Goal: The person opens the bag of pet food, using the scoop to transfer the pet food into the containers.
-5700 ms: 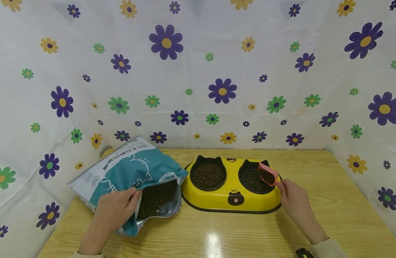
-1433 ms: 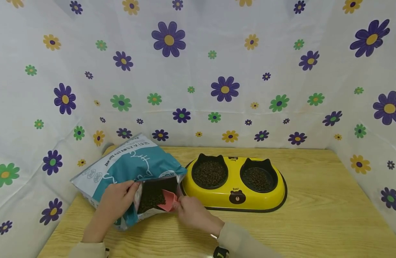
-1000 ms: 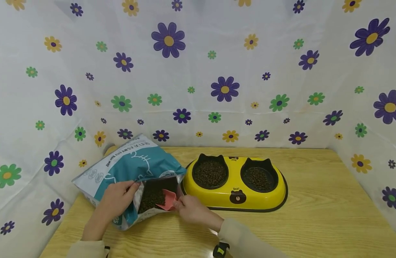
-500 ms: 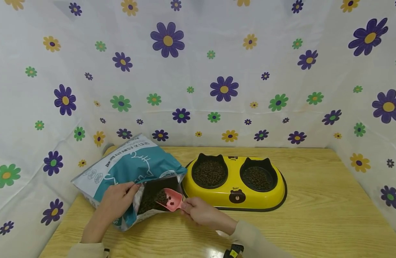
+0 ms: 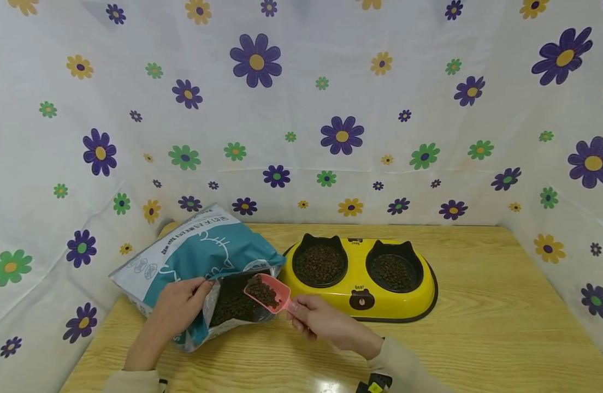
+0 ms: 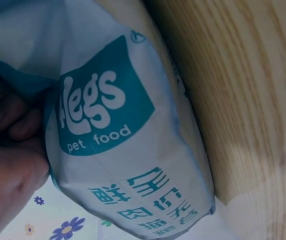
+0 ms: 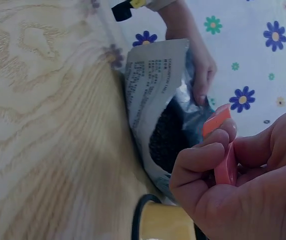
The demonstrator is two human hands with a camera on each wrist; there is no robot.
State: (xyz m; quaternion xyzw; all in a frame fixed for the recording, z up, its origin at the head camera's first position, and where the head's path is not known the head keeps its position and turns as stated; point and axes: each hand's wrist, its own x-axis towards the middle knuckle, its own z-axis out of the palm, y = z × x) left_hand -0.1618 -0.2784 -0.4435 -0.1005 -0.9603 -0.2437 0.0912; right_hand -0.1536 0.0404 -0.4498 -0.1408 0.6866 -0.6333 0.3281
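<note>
A teal and white pet food bag lies on its side at the left of the table, its mouth facing the person. Brown kibble shows inside. My left hand grips the edge of the bag's mouth; in the left wrist view its fingers curl at the bag's side. With my right hand I hold a pink scoop by its handle, fingers curled round it in the right wrist view. The scoop is heaped with kibble and sits at the bag's opening, above the lower lip.
Right of the bag stands a yellow double feeder with two black cat-eared bowls. The left bowl holds plenty of kibble, the right bowl a smaller heap. A flowered cloth stands behind and beside the wooden table.
Earlier my right hand tipped the scoop over the right bowl, then dipped it into the bag. Now the scoop has risen toward the bag's mouth, filled with kibble. My left hand stays put.
</note>
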